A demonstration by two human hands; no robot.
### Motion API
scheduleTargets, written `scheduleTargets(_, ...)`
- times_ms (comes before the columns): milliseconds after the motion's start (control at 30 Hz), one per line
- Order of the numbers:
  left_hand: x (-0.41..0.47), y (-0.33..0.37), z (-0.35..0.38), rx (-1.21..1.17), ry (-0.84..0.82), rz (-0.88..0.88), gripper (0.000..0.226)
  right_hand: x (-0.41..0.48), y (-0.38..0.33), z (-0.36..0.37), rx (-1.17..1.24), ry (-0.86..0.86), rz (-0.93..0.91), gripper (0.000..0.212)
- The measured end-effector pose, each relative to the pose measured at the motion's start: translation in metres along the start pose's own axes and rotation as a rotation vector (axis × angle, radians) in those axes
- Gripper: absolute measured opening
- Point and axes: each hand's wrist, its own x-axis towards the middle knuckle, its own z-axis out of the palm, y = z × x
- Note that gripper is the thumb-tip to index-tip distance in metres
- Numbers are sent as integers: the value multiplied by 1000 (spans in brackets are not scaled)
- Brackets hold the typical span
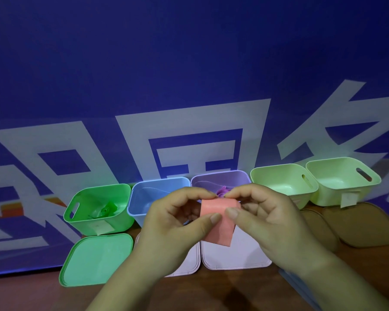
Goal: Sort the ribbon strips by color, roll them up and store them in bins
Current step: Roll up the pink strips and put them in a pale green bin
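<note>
Both hands hold a pink ribbon strip (218, 221) in front of the bins. My left hand (175, 223) pinches its left edge between thumb and fingers. My right hand (263, 216) pinches its right side, where the strip is partly rolled; the loose end hangs down. Behind stand a green bin (76, 212) with a green ribbon roll (107, 209) inside, a blue bin (139, 196), a purple bin (238, 178) holding a purple roll (221, 191), and two light green bins (279, 178) (344, 173).
Lids lie on the brown table in front of the bins: a green lid (97, 259), a white lid (189, 263), a pale lilac lid (238, 257) and two brown lids (366, 225). A blue banner with white characters stands right behind the bins.
</note>
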Motion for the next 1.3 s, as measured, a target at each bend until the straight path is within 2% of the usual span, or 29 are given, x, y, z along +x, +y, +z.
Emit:
scheduleTargets(133, 1, 1, 2, -33, 9, -12, 27, -3, 4, 1, -50, -4, -65, 34)
scheduleTargets(333, 1, 4, 8, -65, 35, -27, 20, -6, 5, 2, -198, 59, -182, 30)
scheduleTargets(533, 0, 2, 6, 15, 9, -11, 27, -7, 6, 3, -6, 68, -29, 31)
scheduleTargets(633, -3, 2, 5, 80, -21, 38, 33, -6, 4, 1, 73, 78, 14, 23)
scheduleTargets(833, -4, 0, 4, 186, -5, 123, 29, -7, 0, 0, 125, 63, 86, 22)
scheduleTargets(1033, -7, 1, 10, 78, 30, 48, 27, -10, -1, -3, 45, 52, 56, 16)
scheduleTargets(1233, -6, 8, 20, -108, 80, -78, 21, -17, 2, -5, -15, 55, -37, 27)
scheduleTargets(1300, -7, 11, 24, -143, 80, -117, 26, -19, 4, -7, -35, 70, -59, 27)
